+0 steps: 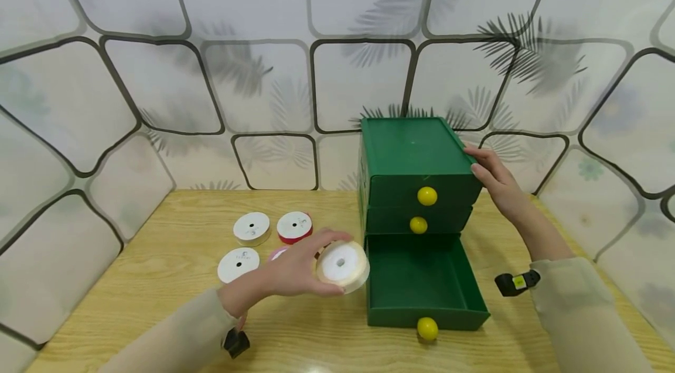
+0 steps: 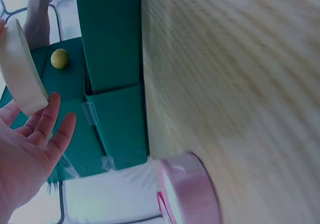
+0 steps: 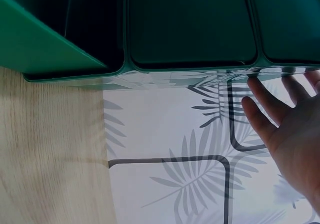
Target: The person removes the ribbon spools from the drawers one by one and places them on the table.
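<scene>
A cream ribbon spool (image 1: pixel 340 264) is pinched between the thumb and fingers of my left hand (image 1: pixel 300 267), held tilted beside the left wall of the pulled-out bottom drawer (image 1: pixel 422 276). The left wrist view shows the spool's cream edge (image 2: pixel 25 74) at my fingertips. My right hand (image 1: pixel 498 182) touches the top right edge of the green drawer cabinet (image 1: pixel 413 147). Its fingers look extended against the cabinet's side in the right wrist view. The upper two drawers, with yellow round knobs (image 1: pixel 427 196), are closed. Inside the bottom drawer only its green floor shows.
On the wooden table to the left lie a white-topped spool (image 1: pixel 252 226), a red ribbon spool (image 1: pixel 294 226), another white-topped spool (image 1: pixel 238 264) and a pink ribbon spool (image 2: pixel 192 189), partly hidden by my left hand in the head view. A patterned curtain (image 1: pixel 364 80) hangs behind.
</scene>
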Available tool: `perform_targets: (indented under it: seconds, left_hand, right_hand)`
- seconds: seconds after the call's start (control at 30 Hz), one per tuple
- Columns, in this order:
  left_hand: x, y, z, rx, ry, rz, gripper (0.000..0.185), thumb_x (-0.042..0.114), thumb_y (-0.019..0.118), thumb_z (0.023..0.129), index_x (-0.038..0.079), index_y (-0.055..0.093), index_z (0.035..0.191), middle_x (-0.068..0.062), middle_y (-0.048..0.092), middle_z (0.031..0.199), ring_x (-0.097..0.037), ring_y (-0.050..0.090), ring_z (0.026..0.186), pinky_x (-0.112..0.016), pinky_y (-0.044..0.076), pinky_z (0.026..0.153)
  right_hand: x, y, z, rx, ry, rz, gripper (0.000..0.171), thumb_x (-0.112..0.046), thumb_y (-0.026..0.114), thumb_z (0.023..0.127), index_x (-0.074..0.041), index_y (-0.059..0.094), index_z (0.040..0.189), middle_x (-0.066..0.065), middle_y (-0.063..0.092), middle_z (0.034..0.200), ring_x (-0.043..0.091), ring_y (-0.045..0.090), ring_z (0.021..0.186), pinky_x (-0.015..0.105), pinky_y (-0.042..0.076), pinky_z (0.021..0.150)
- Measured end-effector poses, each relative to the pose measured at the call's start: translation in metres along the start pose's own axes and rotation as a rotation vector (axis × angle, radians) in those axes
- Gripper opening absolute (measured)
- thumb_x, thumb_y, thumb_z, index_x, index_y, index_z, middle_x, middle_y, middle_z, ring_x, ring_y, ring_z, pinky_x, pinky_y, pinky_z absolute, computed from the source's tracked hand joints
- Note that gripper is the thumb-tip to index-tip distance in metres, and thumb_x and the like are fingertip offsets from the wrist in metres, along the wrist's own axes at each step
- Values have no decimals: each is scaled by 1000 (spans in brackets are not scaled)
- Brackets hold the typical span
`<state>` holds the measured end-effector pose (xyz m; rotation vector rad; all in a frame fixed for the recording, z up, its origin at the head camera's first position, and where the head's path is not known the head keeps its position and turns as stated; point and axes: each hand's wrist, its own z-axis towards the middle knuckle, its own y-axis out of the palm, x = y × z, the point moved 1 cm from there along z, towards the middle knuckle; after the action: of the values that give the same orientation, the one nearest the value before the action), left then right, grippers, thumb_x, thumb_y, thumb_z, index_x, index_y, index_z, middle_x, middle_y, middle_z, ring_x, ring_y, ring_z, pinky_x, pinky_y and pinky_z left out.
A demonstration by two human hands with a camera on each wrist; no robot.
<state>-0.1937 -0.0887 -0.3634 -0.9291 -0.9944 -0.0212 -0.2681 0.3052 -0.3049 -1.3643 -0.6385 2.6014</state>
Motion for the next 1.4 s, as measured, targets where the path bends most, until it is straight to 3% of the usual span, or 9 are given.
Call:
perform_targets:
  seconds: [0.47,0.83,1.07,1.4]
  left_hand:
    - [-25,-17,-51,109,-26,48,76,37,86,73,21,49,138,5,53,130,-14,52,106,-34,48,85]
    - [-39,-25,-83,98,-47,114,74,43,83,75,19,49,136,6,53,131,-13,52,108,-35,47,88]
    - [-43,-23,-94,57,-83,149,72,47,82,75,22,51,134,10,56,122,-11,52,104,-34,46,88]
    - [-49,-18,-97,0,-112,212,70,51,82,72,24,54,130,13,55,117,-7,51,101,-30,44,88]
  right_hand:
    - [-1,0,0,4,4,3,37,-16,33,107,-4,38,142,29,21,153,0,38,123,12,35,93]
    - [-2,1,1,10,10,15,36,-15,34,107,-7,40,142,27,21,154,3,36,126,13,34,93]
    - [-1,2,1,19,21,21,36,-14,34,107,-12,41,142,27,21,153,4,37,125,13,35,92]
    - [-2,2,-1,14,24,-9,39,-17,34,107,-1,36,143,28,21,153,2,35,125,12,33,94]
